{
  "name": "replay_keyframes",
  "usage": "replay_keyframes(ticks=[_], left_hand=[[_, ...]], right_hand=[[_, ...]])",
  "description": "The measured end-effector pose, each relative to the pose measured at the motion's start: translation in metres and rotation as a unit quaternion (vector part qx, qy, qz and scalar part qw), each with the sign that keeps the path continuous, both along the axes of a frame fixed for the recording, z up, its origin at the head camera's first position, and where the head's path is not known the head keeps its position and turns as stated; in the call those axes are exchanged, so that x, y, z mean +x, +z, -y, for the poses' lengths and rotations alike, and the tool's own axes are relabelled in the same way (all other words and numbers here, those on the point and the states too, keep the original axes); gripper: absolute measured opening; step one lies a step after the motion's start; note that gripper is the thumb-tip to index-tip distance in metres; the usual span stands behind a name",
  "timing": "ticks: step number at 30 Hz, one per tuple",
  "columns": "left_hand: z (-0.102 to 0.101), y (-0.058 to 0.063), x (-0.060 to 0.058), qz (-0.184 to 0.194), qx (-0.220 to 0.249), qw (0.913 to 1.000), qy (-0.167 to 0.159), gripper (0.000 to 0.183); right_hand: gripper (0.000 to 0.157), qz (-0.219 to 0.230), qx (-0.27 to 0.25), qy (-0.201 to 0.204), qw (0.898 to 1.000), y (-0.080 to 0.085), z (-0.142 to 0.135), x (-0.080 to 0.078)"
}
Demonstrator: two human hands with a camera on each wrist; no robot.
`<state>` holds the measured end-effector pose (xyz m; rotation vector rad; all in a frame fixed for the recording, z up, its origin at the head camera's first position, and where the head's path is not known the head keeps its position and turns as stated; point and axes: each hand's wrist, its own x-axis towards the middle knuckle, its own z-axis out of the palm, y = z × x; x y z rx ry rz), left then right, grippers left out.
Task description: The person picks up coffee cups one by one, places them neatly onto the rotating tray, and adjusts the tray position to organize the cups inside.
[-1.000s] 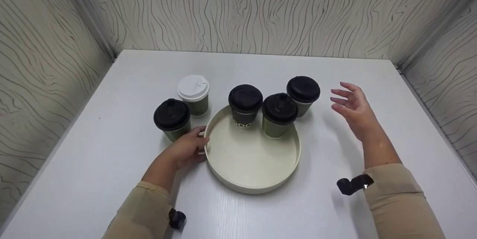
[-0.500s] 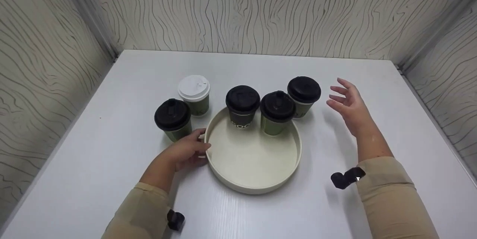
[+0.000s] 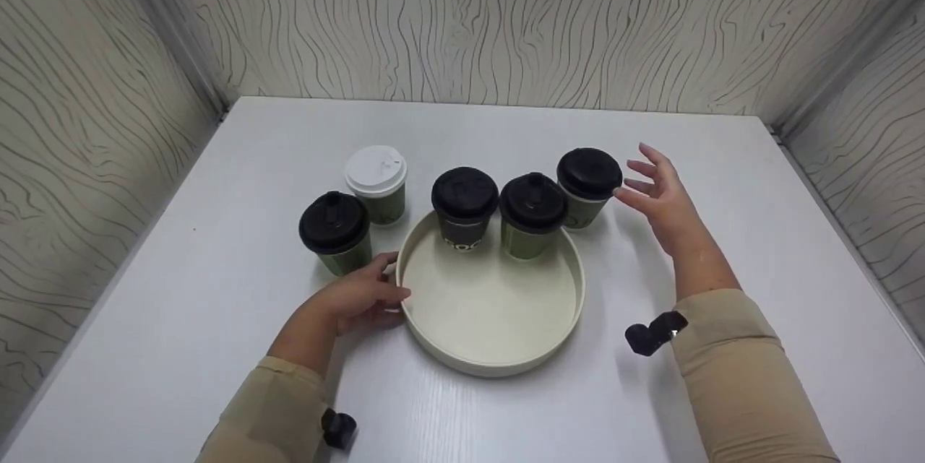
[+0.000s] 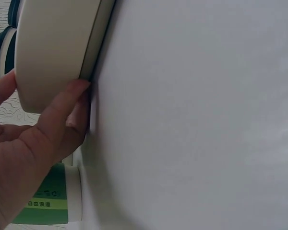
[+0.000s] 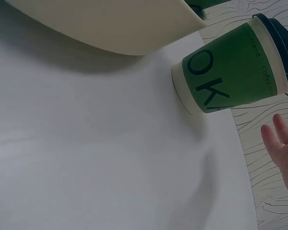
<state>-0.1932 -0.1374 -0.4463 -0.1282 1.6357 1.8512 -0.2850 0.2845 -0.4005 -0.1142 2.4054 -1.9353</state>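
Note:
My left hand [image 3: 358, 298] grips the left side of a round cream tray [image 3: 491, 318], thumb over the rim; in the left wrist view its fingertips [image 4: 77, 87] reach the tray's lower edge. Inside the tray, at the back, stand a dark paper coffee cup [image 3: 464, 230] and a green one [image 3: 526, 240], both with black lids. My right hand [image 3: 661, 204] holds nothing, fingers spread and slightly bent beside a black-lidded green coffee cup [image 3: 584, 210] on the table behind the tray. In the right wrist view this cup [image 5: 230, 67] carries the letters OK.
Left of the tray stand a white-lidded green cup [image 3: 386, 204] and a black-lidded green cup [image 3: 347, 255], the latter close to my left hand. The white table [image 3: 181, 304] meets wood-patterned panels [image 3: 462, 29] at the back and sides.
My right hand has moved left and farther back, up to the rear right cup. The two cups in the tray have shifted slightly left, while my left hand has slid slightly nearer with the rim.

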Motion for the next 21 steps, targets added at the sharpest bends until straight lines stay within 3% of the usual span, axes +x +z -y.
replay_keyframes(ticks=[12,21], left_hand=[[0.0,-0.002,0.001,-0.001,-0.011,0.9999,-0.001,0.075],[0.002,-0.001,-0.004,-0.011,-0.014,0.9998,-0.003,0.071]], right_hand=[[0.093,0.024,0.004,0.009,1.0,0.016,0.02,0.008],[0.097,0.031,0.021,0.008,0.999,-0.006,0.015,-0.008]])
